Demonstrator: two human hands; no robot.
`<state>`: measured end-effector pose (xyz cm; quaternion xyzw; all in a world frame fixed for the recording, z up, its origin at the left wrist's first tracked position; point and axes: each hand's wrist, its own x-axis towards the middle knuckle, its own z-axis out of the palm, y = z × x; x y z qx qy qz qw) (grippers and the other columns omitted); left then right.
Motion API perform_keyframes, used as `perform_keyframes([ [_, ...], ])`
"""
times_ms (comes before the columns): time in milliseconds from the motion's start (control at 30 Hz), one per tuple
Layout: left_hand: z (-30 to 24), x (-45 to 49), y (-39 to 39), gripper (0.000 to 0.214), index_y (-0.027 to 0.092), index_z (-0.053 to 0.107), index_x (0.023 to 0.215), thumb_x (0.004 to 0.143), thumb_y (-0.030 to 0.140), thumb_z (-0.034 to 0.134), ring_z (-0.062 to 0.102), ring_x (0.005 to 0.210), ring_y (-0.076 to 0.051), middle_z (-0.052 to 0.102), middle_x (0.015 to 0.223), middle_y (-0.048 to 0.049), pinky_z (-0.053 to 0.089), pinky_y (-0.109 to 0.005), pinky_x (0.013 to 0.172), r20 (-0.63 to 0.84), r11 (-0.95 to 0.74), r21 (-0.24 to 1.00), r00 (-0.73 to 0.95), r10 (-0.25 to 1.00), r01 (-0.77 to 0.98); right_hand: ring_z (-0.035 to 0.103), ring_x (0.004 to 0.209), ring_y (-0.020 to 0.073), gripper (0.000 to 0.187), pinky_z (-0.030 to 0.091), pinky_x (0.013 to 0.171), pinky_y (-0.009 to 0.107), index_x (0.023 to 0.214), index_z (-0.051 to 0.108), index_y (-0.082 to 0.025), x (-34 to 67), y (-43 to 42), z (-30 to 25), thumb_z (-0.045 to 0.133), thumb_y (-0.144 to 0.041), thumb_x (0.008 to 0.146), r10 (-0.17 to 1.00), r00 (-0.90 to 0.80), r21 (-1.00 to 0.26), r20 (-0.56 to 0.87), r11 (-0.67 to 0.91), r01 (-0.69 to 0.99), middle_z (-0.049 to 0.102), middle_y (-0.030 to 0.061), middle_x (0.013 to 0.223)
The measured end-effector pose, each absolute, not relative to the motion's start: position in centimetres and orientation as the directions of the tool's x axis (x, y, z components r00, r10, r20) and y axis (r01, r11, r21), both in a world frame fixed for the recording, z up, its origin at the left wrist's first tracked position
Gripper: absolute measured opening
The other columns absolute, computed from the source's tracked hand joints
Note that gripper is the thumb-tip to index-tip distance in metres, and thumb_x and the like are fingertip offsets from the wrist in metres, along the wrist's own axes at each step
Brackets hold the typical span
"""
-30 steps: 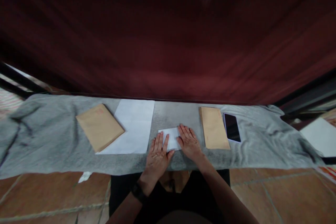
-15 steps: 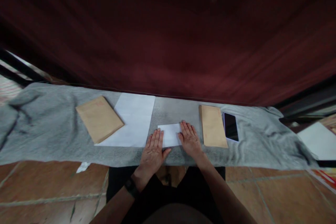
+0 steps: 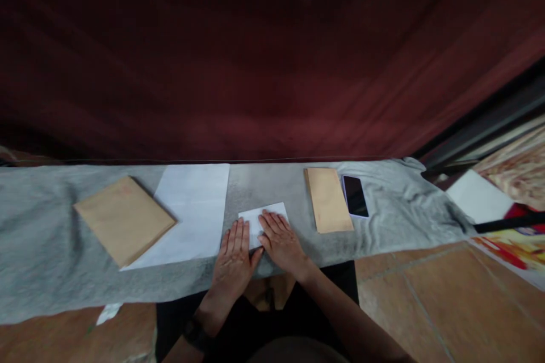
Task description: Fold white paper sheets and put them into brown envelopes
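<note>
A small folded white paper (image 3: pixel 260 216) lies on the grey cloth (image 3: pixel 38 232) in front of me. My left hand (image 3: pixel 233 255) lies flat with fingers stretched out, at the paper's left edge. My right hand (image 3: pixel 281 241) presses flat on the paper's near right part, fingers extended. Neither hand grips anything.
A larger white sheet (image 3: pixel 187 210) lies to the left, with a brown envelope (image 3: pixel 123 218) overlapping its left side. Another brown envelope (image 3: pixel 327 198) and a dark phone (image 3: pixel 355 195) lie to the right. A dark red curtain (image 3: pixel 255 68) hangs behind. Tiled floor (image 3: pixel 447 306) lies below.
The view has swung to the right, so everything sits further left in frame. My right hand has slid from the paper's right edge onto its near part; the left hand stays flat.
</note>
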<state>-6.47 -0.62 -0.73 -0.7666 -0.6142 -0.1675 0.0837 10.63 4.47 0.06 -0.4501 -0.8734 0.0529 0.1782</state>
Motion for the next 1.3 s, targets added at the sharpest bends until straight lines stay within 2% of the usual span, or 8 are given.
perform_keyframes([
  [267, -1.0, -6.5, -0.5, 0.076, 0.004, 0.023, 0.158, 0.1, 0.05, 0.04, 0.039, 0.147, -0.036, 0.037, 0.16, -0.0244, 0.036, -0.053, 0.117, 0.375, -0.235, 0.137, 0.169, 0.911, 0.962, 0.036, 0.148, 0.0247, 0.057, 0.027, 0.123, 0.047, 0.157, 0.033, -0.011, 13.1, 5.8, -0.4, 0.042, -0.035, 0.106, 0.869, -0.412, -0.221, 0.274, 0.474, 0.853, 0.04, 0.0122, 0.159],
  [433, -1.0, -6.7, -0.5, 0.076, 0.004, 0.024, 0.158, 0.1, 0.051, 0.038, 0.041, 0.145, -0.036, 0.038, 0.159, -0.024, 0.038, -0.054, 0.115, 0.386, -0.24, 0.124, 0.176, 0.905, 0.963, 0.037, 0.148, 0.0248, 0.059, 0.028, 0.123, 0.047, 0.158, 0.032, -0.011, 13.7, 5.9, -0.5, 0.043, -0.036, 0.105, 0.884, -0.384, -0.21, 0.265, 0.442, 0.872, 0.039, 0.0123, 0.16],
  [633, -0.5, -5.4, -0.4, 0.069, 0.006, 0.023, 0.158, 0.102, 0.043, 0.038, 0.038, 0.148, -0.034, 0.039, 0.158, -0.0234, 0.037, -0.054, 0.117, 0.412, -0.214, 0.145, 0.138, 0.901, 0.966, 0.037, 0.148, 0.0247, 0.059, 0.027, 0.123, 0.045, 0.157, 0.034, -0.01, 13.5, 5.9, -0.2, 0.043, -0.036, 0.105, 0.895, -0.37, -0.21, 0.249, 0.423, 0.881, 0.039, 0.0124, 0.16],
  [867, -0.6, -2.0, -0.9, 0.064, 0.011, 0.024, 0.158, 0.101, 0.034, 0.038, 0.036, 0.149, -0.028, 0.04, 0.16, -0.0153, 0.033, -0.051, 0.121, 0.353, -0.334, 0.116, 0.275, 0.894, 0.935, 0.038, 0.147, 0.0242, 0.056, 0.028, 0.122, 0.045, 0.156, 0.037, -0.011, 13.8, 5.8, 0.0, 0.044, -0.032, 0.104, 0.895, -0.369, -0.252, 0.25, 0.428, 0.868, 0.042, 0.0124, 0.159],
  [1000, -0.9, -2.4, -1.2, 0.062, 0.014, 0.029, 0.158, 0.1, 0.035, 0.04, 0.036, 0.149, -0.026, 0.042, 0.159, -0.0128, 0.03, -0.05, 0.123, 0.31, -0.338, 0.107, 0.292, 0.905, 0.935, 0.04, 0.145, 0.0246, 0.05, 0.03, 0.121, 0.047, 0.15, 0.045, -0.012, 13.6, 6.9, 0.2, 0.045, -0.026, 0.103, 0.897, -0.361, -0.305, 0.255, 0.428, 0.851, 0.048, 0.0126, 0.155],
  [1100, -0.8, -2.6, -1.2, 0.062, 0.014, 0.027, 0.158, 0.1, 0.034, 0.039, 0.035, 0.15, -0.026, 0.041, 0.159, -0.0123, 0.03, -0.05, 0.123, 0.302, -0.335, 0.104, 0.291, 0.908, 0.937, 0.046, 0.138, 0.0244, 0.043, 0.028, 0.121, 0.047, 0.143, 0.054, -0.014, 12.7, 8.4, 0.8, 0.048, -0.023, 0.101, 0.902, -0.359, -0.335, 0.241, 0.425, 0.841, 0.058, 0.0126, 0.145],
  [1300, -0.8, -2.7, -1.1, 0.062, 0.014, 0.028, 0.158, 0.1, 0.033, 0.039, 0.035, 0.15, -0.025, 0.041, 0.159, -0.0119, 0.032, -0.049, 0.123, 0.287, -0.322, 0.096, 0.283, 0.915, 0.942, 0.056, 0.12, 0.0259, 0.029, 0.025, 0.121, 0.051, 0.124, 0.068, -0.021, 11.7, 10.1, 1.6, 0.054, -0.022, 0.098, 0.912, -0.345, -0.32, 0.224, 0.403, 0.858, 0.067, 0.0096, 0.124],
])
